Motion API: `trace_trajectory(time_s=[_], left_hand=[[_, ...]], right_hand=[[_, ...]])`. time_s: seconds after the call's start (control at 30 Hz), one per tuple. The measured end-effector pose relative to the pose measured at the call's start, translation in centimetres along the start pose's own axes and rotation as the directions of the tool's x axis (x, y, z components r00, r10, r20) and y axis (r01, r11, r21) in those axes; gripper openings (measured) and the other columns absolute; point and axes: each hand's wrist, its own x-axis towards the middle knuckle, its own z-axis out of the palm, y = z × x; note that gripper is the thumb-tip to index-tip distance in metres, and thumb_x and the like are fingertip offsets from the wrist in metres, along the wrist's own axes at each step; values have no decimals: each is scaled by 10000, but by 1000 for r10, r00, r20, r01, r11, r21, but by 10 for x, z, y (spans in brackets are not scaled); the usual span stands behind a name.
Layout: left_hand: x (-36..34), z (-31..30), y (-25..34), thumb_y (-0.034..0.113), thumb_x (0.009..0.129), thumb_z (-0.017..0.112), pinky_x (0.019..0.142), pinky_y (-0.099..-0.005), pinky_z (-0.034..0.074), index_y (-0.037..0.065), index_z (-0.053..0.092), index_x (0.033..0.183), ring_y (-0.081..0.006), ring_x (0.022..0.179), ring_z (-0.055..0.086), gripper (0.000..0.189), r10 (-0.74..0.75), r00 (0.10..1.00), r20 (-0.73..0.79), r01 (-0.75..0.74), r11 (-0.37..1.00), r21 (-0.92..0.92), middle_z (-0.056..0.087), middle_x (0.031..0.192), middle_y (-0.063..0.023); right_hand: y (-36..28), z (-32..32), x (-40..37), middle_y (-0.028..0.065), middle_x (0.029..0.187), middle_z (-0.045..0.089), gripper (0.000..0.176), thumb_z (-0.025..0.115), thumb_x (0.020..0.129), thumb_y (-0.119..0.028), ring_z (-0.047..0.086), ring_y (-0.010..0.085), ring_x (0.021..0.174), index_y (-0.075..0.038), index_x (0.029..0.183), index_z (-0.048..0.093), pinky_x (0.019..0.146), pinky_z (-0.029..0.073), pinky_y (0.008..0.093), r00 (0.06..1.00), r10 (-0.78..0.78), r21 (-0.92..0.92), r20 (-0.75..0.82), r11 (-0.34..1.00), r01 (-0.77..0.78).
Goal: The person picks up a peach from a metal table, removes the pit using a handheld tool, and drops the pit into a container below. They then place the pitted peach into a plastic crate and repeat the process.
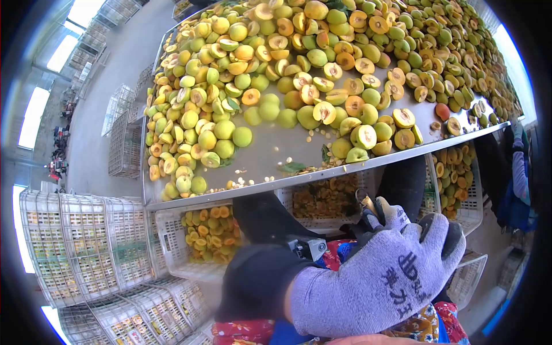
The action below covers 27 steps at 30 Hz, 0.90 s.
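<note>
Head view: 2 gloved hands of the wearer, both off the near edge of the counter (259, 150). Left hand (379, 276) back up, fingers slightly bent; palm hidden, so can't tell if it holds anything. Right hand (394, 215) mostly behind it, fingers curled; 1 small tan-and-dark piece (364, 200) at its fingertips, can't tell what it is or whether gripped.

Fruit (316, 57), whole and halved, too many to count: heaped from the left edge across to the far right corner, one cluster reaching the near edge around mid-length. 1 reddish fruit (442, 111) toward the right end. Pale kernels scattered along the near edge, not countable.

Below the near edge, 3 crates with contents visible: left crate (164, 236), middle crate (284, 198), right crate (476, 201). 1 co-worker's sleeve (520, 178) past the right end
</note>
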Motion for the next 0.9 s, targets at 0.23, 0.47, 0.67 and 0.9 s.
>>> trace_trajectory(time_s=[0.23, 0.47, 0.67, 0.9], left_hand=[[-15, 17, -80, 225, 839, 693, 793, -438, 523, 26, 577, 1142, -386, 913, 653, 381, -516, 856, -32, 495, 836, -235, 640, 995, -207], [-111, 93, -216, 297, 853, 660, 905, -478, 482, -66, 525, 1210, -435, 1040, 603, 526, -829, 508, -235, 854, 520, 10, 621, 1111, -285], [-143, 136, -247, 334, 854, 646, 946, -466, 468, -85, 499, 1249, -433, 1089, 587, 594, -845, 409, -345, 899, 437, -4, 604, 1170, -296], [-143, 140, -249, 332, 829, 647, 878, -485, 492, -58, 501, 1175, -431, 1014, 614, 541, -849, 381, -366, 903, 426, -50, 613, 1103, -293]], right_hand=[[-19, -35, 37, 245, 729, 622, 235, 639, 917, -240, 631, 434, 727, -31, 964, 541, 598, 466, 526, 970, -226, -479, -91, 864, 156], [-12, -52, 61, 213, 694, 624, 277, 639, 922, -275, 639, 420, 698, -31, 999, 531, 597, 488, 519, 859, -441, -553, -261, 798, 241], [-1, -61, 80, 197, 767, 658, 297, 635, 919, -300, 665, 384, 735, -39, 1006, 525, 623, 514, 497, 861, -400, -610, -313, 780, 141], [50, -103, 164, 155, 1055, 665, 412, 662, 843, -287, 663, 374, 918, -84, 1188, 563, 779, 524, 467, 728, -503, -767, -467, 640, -50]])
